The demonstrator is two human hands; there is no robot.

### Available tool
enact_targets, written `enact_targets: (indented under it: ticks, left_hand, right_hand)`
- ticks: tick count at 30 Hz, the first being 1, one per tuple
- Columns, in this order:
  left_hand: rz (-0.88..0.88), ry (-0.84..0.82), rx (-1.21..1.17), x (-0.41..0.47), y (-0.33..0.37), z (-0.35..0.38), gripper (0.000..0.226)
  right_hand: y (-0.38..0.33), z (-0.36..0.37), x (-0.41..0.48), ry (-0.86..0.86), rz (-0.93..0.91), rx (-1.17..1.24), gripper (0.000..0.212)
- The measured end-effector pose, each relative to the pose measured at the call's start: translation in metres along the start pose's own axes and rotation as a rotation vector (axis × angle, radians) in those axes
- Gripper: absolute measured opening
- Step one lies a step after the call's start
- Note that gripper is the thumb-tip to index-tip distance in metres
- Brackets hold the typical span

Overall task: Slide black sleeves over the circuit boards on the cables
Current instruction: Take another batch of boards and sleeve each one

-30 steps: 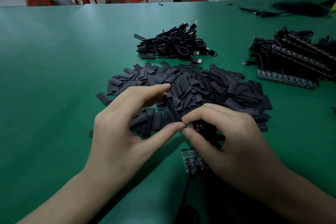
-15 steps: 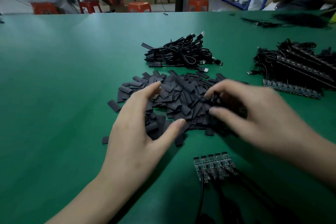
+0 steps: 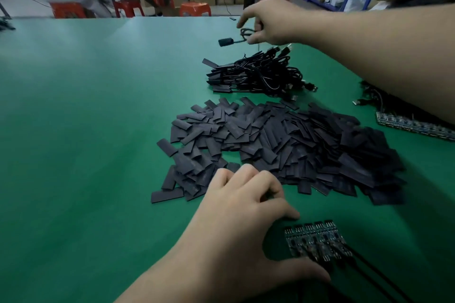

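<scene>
The left hand (image 3: 236, 224) has left the black sleeves (image 3: 283, 145) and now rests on the table (image 3: 86, 130) just beside the row of bare circuit boards (image 3: 315, 241). Its fingers are curled under and its thumb is spread; whether it holds anything cannot be told. The right hand (image 3: 268, 22) has moved from the sleeves to above the cable bundle (image 3: 258, 76), pinching a cable (image 3: 243, 32) whose sleeved end (image 3: 225, 42) hangs free. Board markings are too small to read.
</scene>
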State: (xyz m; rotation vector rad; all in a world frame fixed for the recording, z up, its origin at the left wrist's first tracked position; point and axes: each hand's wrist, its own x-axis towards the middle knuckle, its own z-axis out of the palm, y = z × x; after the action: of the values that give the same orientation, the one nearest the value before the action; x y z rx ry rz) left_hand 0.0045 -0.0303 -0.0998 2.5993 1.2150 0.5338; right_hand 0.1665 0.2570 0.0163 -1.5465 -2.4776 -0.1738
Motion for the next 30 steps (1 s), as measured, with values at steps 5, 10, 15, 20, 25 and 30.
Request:
enact_targets:
  ticks: [5,10,15,20,25,30]
  left_hand:
    - [0.019,-0.033,-0.022,0.000,-0.002,0.001,0.058]
    - [0.023,-0.030,-0.064,-0.001,-0.003,-0.001,0.052]
    - [0.030,0.062,-0.133,-0.002,-0.001,0.004,0.045]
    - [-0.123,0.169,-0.438,-0.001,-0.004,0.001,0.043]
    - [-0.226,0.250,-0.597,-0.001,-0.006,-0.002,0.046]
    - [-0.320,0.242,-0.935,0.002,-0.004,-0.002,0.034]
  right_hand:
    - [-0.018,0.019,0.005,-0.039,-0.040,0.098,0.049]
    - [-0.037,0.014,-0.078,0.002,-0.026,0.245,0.027]
    - [-0.057,0.005,-0.197,-0.137,-0.011,0.462,0.018]
    - [-0.064,0.009,-0.263,-0.290,0.118,0.687,0.036]
    - [-0.075,0.031,-0.281,-0.221,0.214,0.788,0.017]
    - [-0.081,0.036,-0.289,-0.163,0.290,1.042,0.014]
